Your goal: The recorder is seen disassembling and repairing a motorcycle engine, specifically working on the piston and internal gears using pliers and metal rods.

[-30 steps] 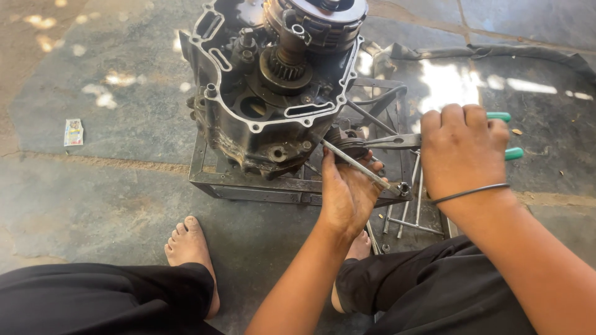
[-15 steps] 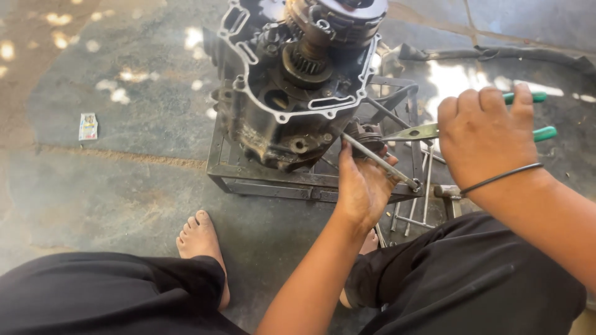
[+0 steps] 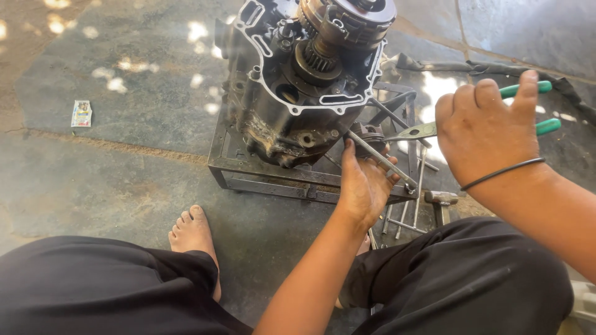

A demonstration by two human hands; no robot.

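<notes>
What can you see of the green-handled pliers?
The pliers have two green-sleeved handles and bare grey metal jaws with a pivot hole. The right hand grips them over the handles, whose tips stick out past the fingers. They are held roughly level, jaws pointing left toward the engine case and left hand. The jaw tips seem to touch nothing.

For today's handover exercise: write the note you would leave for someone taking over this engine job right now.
Left hand: holds a long spanner set against the lower edge of the engine case.
Right hand: grips green-handled pliers, raised beside the case.
The case sits tilted on a metal frame stand, cover off, gears exposed.
More spanners and a hammer lie on the floor by the stand.
What is already loosened cannot be told.
</notes>
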